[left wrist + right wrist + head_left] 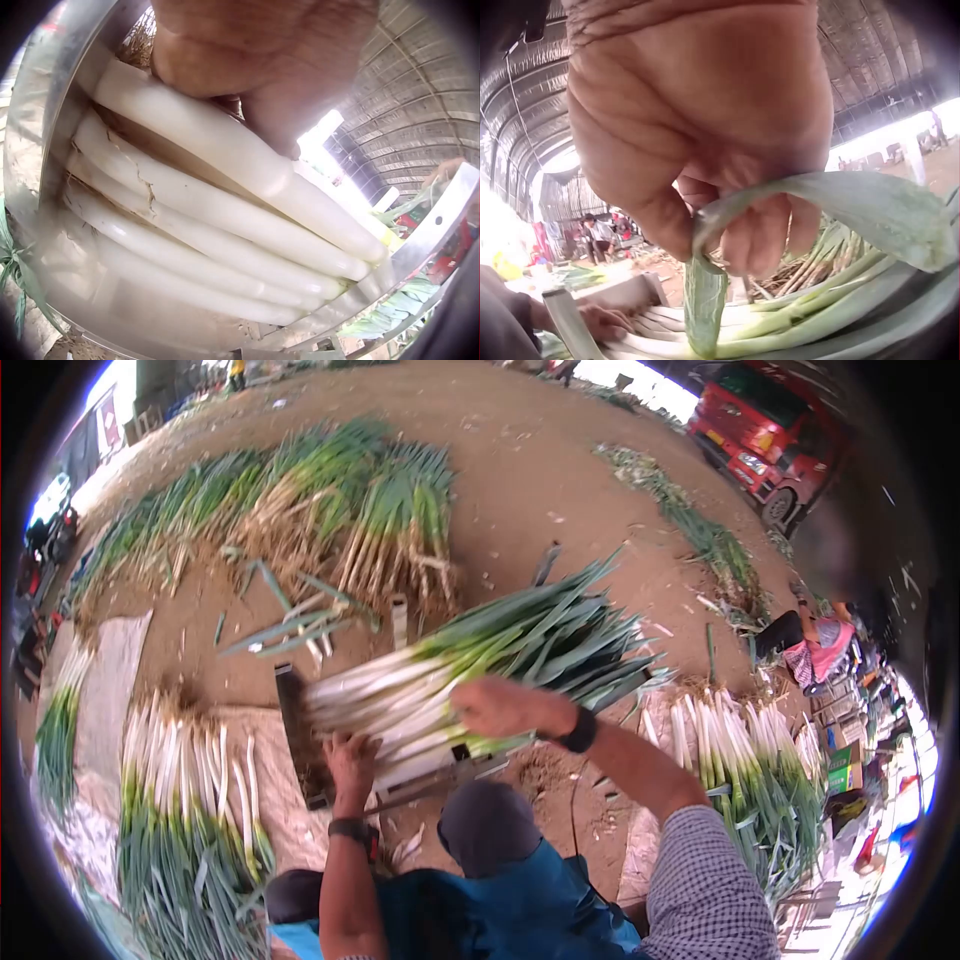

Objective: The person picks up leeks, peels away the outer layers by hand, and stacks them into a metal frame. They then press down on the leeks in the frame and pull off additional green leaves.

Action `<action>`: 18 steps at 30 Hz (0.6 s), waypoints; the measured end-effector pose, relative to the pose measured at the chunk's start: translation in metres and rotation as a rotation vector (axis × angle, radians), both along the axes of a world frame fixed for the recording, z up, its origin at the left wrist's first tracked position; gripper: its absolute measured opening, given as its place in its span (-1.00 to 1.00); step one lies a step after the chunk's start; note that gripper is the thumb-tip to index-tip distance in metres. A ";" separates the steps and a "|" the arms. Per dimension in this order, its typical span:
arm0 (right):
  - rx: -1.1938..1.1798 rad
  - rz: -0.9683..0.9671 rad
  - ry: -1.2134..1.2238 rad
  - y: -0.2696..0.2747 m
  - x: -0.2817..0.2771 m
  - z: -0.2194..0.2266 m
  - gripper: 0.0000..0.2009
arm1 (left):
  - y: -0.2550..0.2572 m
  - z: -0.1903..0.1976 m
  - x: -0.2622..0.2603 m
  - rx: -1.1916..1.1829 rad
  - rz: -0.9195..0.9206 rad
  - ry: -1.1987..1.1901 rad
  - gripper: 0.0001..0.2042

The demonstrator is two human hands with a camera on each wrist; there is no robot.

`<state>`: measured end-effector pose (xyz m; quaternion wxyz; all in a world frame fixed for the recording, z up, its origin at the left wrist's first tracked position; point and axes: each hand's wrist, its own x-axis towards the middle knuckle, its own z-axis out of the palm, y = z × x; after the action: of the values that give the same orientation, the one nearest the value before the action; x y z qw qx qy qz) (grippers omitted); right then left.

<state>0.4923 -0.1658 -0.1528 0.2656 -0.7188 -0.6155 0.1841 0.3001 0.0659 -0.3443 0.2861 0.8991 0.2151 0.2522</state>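
A bundle of long green onions (400,690) lies in a metal trough (290,730), white root ends against its end plate and green leaves reaching out to the right. My left hand (350,760) rests on the white stalks near that plate. In the left wrist view the same hand (262,52) presses on the topmost stalk (202,135). Over the middle of the bundle is my right hand (510,705). Up close, the right hand (705,135) pinches a flat green onion leaf (855,206) between thumb and fingers, with one end hanging down.
Untrimmed green onions (390,520) with rooty ends lie in heaps on the dirt ahead. Cleaned piles lie at left (190,800) and right (750,760) on sheets. Loose leaf scraps (300,625) are scattered beyond the trough. A person in pink (825,640) sits at right, near a red truck (765,435).
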 end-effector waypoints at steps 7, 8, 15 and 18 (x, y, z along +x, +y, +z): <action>0.169 0.151 0.175 0.030 -0.077 0.043 -0.86 | 0.006 -0.015 0.002 0.078 0.007 -0.046 -0.80; 0.145 0.163 0.215 0.024 -0.083 0.059 -0.84 | 0.006 -0.017 0.002 0.060 0.022 -0.055 -0.80; 0.387 -0.102 -0.329 -0.024 -0.058 0.097 -0.86 | 0.006 -0.028 -0.004 -0.022 -0.052 -0.035 -0.84; 0.489 -0.195 -0.572 -0.013 -0.034 0.122 -0.87 | -0.009 0.008 -0.002 0.015 0.003 0.006 -0.82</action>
<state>0.4582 -0.1788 -0.0305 0.2630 -0.7116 -0.6193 -0.2021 0.2980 0.0571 -0.3366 0.2781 0.9016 0.2155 0.2516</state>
